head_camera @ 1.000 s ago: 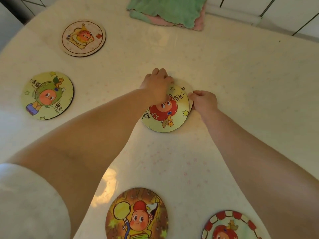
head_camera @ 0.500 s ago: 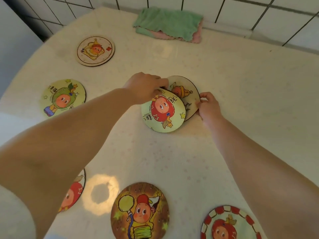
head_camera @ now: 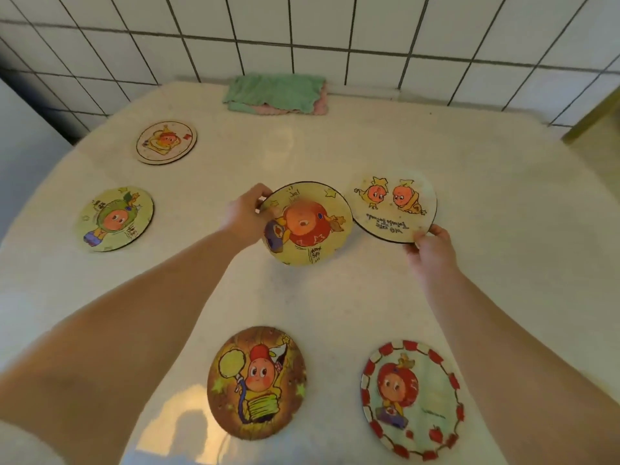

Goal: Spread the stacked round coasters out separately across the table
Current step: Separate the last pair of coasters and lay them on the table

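Left hand grip closed on left edge of yellow coaster, tilted, lifted off white bench. Right hand grip pinches near rim of cream coaster, just beside yellow one; whether edges touch, cannot tell. Four coasters lie flat, well apart: green coaster, pale coaster, brown coaster, red-rimmed coaster. Folded green cloth at far edge by tiled wall.
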